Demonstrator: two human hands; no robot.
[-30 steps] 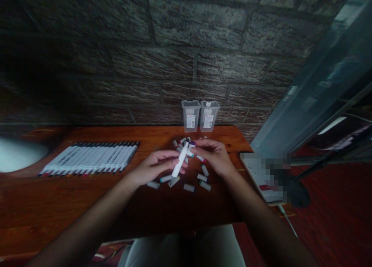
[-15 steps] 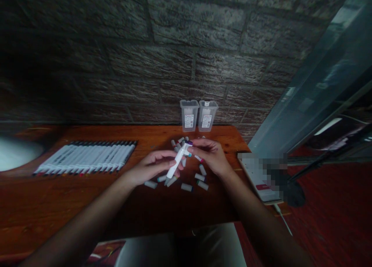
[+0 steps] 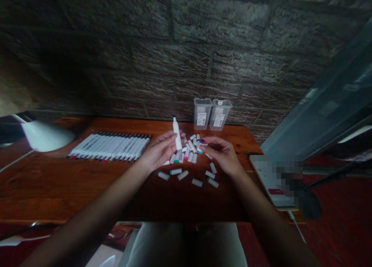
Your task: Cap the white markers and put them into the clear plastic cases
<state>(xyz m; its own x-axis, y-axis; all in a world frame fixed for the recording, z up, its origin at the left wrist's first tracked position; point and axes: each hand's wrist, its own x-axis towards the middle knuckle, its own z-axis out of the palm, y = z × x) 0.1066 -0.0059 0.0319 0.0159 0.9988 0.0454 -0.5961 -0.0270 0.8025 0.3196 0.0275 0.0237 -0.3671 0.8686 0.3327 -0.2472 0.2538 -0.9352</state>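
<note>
My left hand (image 3: 158, 152) is closed on a white marker (image 3: 177, 136), which stands nearly upright with its bare dark tip pointing up and a grey lower end. To the right, my right hand (image 3: 226, 155) pinches a purple-ended marker cap (image 3: 202, 142), apart from the marker. Below and between both hands lies a heap of loose white caps (image 3: 191, 157) with coloured ends. Several more caps (image 3: 198, 182) are scattered nearer to me on the wooden table.
A tidy row of white markers (image 3: 112, 146) lies at the left, beside a white lamp-like object (image 3: 48, 137). Two clear plastic containers (image 3: 202, 114) stand at the back against the brick wall (image 3: 186, 61). A white device (image 3: 270, 181) with a cable sits at the right edge.
The marker and the purple-ended cap have come apart. My left hand has turned the marker from slanting to nearly upright. The view has shifted slightly left, so things appear farther right.
</note>
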